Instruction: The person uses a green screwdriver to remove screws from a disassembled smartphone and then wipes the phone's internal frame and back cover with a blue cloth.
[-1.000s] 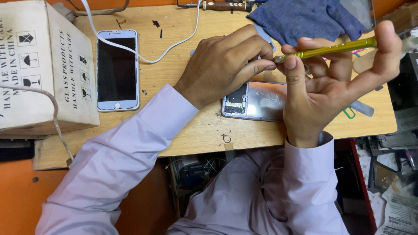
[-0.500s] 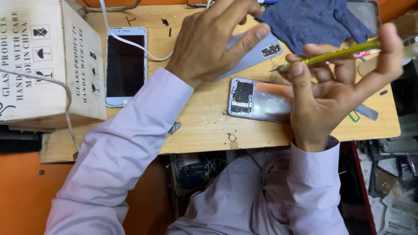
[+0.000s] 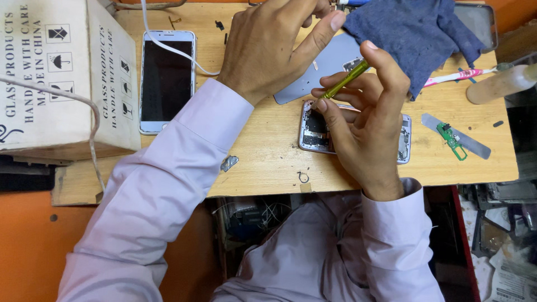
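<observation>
Head view: my right hand (image 3: 369,128) pinches a light, stiff yellow-green screwdriver (image 3: 342,83) mid-shaft over the fragile opened phone (image 3: 313,131) near the table (image 3: 263,162) front edge, while my left hand (image 3: 274,47) hovers half-open, holding nothing I can see.

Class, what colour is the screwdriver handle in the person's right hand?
Yellow-green screwdriver, in the right hand; head view.

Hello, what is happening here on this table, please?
A person in a pale shirt is working on an opened phone that lies on a wooden table. The right hand holds a thin yellow-green screwdriver with its tip down at the phone's inner parts. The left hand is raised above a grey back cover, near a blue cloth. A white phone with a cable lies beside a cardboard box. A small green circuit part lies to the right.
</observation>
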